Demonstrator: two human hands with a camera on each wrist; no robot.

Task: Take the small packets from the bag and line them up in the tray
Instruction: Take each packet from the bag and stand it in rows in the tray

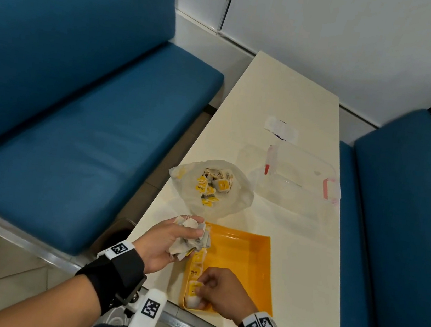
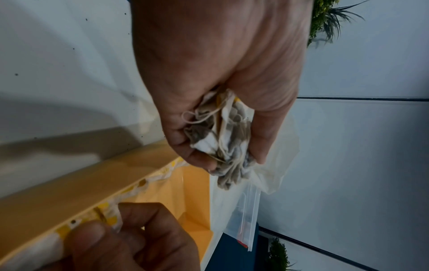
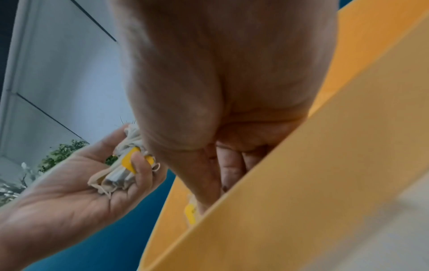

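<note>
The tray (image 1: 252, 253) looked smooth orange plastic; the packets (image 1: 190, 238) were crumpled paper with strings (matt, soft), the bag (image 1: 233, 204) thin translucent film, the table (image 1: 294, 97) glossy cream, and the benches (image 1: 79, 107) matt blue upholstery.

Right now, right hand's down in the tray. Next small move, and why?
Probably release the packet the right hand pinches at the near end of the row along the yellow tray's left wall, then reach to the left hand, which grips a bunch of packets.
</note>
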